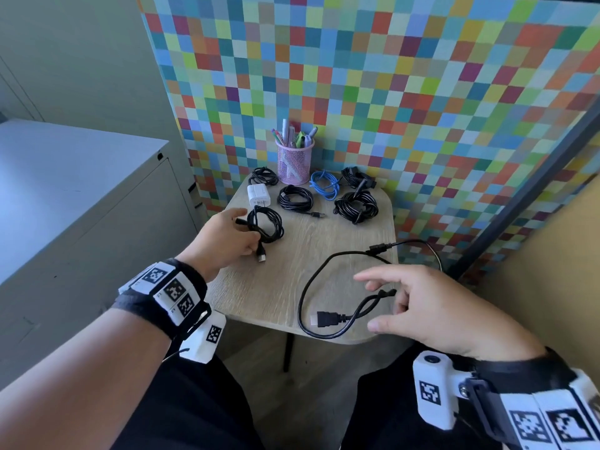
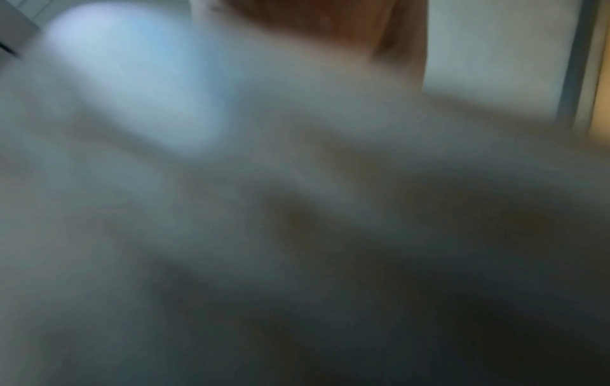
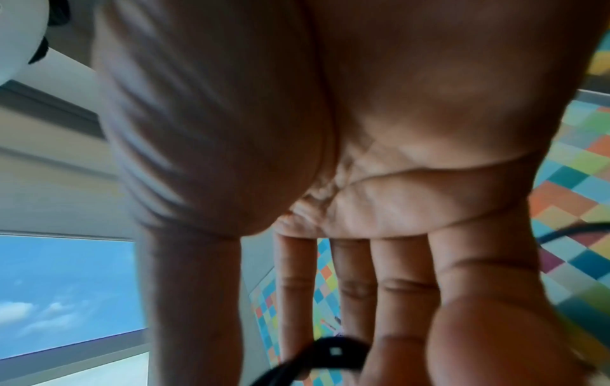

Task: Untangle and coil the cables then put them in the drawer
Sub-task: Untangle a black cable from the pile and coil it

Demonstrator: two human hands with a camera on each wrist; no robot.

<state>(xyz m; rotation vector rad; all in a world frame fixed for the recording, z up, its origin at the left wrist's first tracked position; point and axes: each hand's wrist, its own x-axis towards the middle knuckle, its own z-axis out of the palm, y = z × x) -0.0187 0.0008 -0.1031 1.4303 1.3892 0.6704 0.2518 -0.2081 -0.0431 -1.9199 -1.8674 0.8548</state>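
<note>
Right hand (image 1: 431,306) hovers with fingers spread and loose above the one uncoiled cable (image 1: 328,287), which sprawls on the worktop (image 1: 292,280) beneath it, a twisted bit under the fingertips. Left hand (image 1: 224,241) grips a coiled cable (image 1: 264,225). Beyond it lie five more coils and a white charger (image 1: 258,195), all awaiting a drawer, none visible. Farthest, a pink mesh cup (image 1: 294,165) holds pens.

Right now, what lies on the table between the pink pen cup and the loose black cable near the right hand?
In the head view, one coiled black cable lies between the pink pen cup and the loose black cable; then bare tabletop.
</note>
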